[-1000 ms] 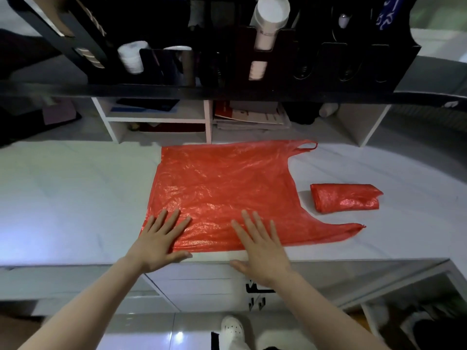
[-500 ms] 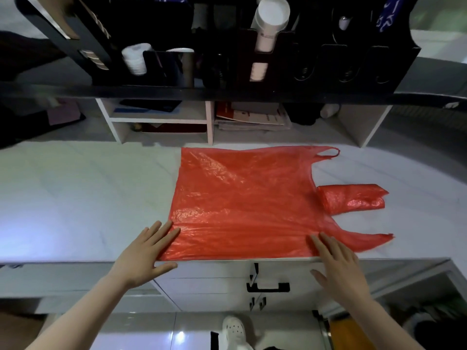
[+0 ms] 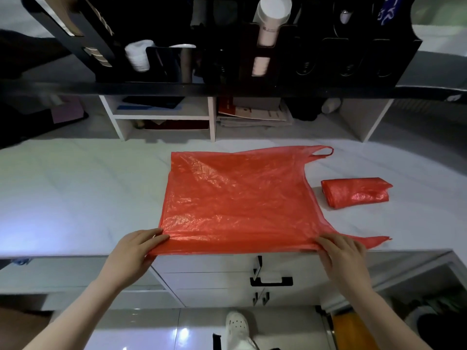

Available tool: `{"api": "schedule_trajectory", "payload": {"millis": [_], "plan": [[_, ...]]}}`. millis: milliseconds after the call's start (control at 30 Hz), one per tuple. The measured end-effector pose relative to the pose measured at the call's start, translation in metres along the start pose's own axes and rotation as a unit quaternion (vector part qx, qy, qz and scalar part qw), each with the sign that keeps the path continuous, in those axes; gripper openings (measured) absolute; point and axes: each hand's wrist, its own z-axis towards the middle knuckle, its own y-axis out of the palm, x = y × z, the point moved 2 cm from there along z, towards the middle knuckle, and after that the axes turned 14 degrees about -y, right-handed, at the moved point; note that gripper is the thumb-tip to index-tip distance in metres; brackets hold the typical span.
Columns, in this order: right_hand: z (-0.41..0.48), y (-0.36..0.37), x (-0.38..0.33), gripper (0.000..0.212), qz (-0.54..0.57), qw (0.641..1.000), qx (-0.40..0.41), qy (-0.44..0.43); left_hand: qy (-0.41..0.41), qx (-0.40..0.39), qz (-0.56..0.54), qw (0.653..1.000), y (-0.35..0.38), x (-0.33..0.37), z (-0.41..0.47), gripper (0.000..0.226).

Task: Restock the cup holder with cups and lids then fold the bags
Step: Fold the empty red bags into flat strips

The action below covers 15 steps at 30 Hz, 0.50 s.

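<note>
Both hands point(image 3: 134, 251) point(image 3: 341, 253) pinching flat red bag's point(image 3: 237, 198) near edge — opposite corners

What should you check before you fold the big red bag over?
1. Left hand pinching the near corner of the flat red plastic bag: ok.
2. Right hand gripping the near edge by the handle: ok.
3. Bag spread flat: mostly ok, some wrinkles.
4. Bare white counter beyond the bag for the fold: ok.
5. Small folded red bag apart from it: ok.
</note>
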Motion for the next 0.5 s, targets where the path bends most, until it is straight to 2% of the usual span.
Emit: {"api": "schedule_trajectory", "payload": {"millis": [100,167,233,267,333,400,500], "plan": [[0.01,-0.005,-0.002,0.018,-0.008,1.0,0.028,-0.004,-0.029,0.037,-0.017,0.999,-0.002,-0.005,0.007,0.038],[0.017,-0.007,-0.002,0.022,-0.009,0.999,0.038,0.011,-0.092,0.029,-0.059,0.994,-0.002,-0.005,0.011,0.032],[0.021,-0.01,-0.001,0.028,-0.012,0.997,0.055,0.053,-0.181,0.038,-0.122,0.975,-0.003,-0.005,0.013,0.008],[0.022,-0.01,-0.001,0.033,-0.01,0.994,0.066,0.084,-0.228,0.039,-0.153,0.961,-0.002,-0.007,0.014,0.01],[0.022,-0.011,-0.004,0.041,-0.005,0.987,0.107,0.121,-0.278,0.021,-0.183,0.943,-0.001,-0.013,0.018,0.03],[0.018,-0.009,-0.009,0.033,0.005,0.983,0.126,0.133,-0.294,0.004,-0.19,0.937,-0.004,-0.015,0.022,0.038],[0.009,0.006,-0.016,0.015,0.144,0.965,0.03,0.216,-0.299,0.006,-0.199,0.933,-0.003,-0.015,0.024,0.038]]}}
